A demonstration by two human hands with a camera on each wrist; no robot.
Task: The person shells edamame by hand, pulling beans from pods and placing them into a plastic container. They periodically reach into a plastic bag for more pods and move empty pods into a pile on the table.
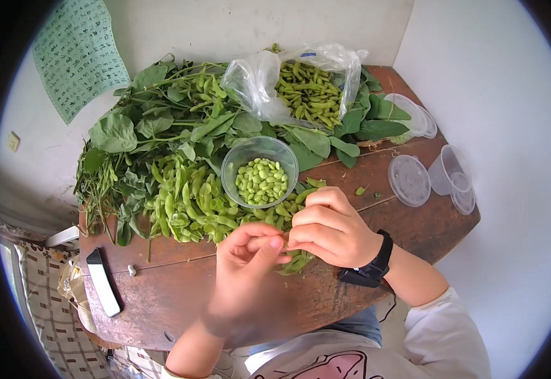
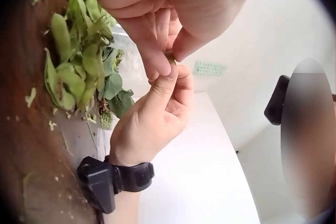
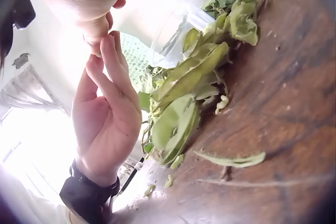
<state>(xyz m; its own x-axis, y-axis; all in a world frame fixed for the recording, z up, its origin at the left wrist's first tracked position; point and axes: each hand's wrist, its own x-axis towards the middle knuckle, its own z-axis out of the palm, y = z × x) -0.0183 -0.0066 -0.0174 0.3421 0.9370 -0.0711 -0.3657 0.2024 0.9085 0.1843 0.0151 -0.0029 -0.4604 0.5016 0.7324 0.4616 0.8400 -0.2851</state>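
Fingertips of my left hand (image 1: 247,256) and right hand (image 1: 333,230) meet over the table's near side, in front of the heaped pods. Between them both hands pinch a small green soybean pod (image 2: 169,56). Only a sliver of it shows in the left wrist view; the fingers hide the rest. Behind the hands, a clear plastic bowl (image 1: 227,170) holds shelled green soybeans (image 1: 261,182). Loose pods (image 1: 190,199), some split and flat, lie around the bowl's front and left side and reach under the hands.
Leafy soybean stalks (image 1: 114,132) cover the back left. A clear plastic bag (image 1: 253,82) of pods (image 1: 310,95) sits behind the bowl. Clear lids (image 1: 409,181) and a clear cup (image 1: 443,170) stand at the right. A phone (image 1: 103,282) lies on the wooden table (image 1: 162,290) at left.
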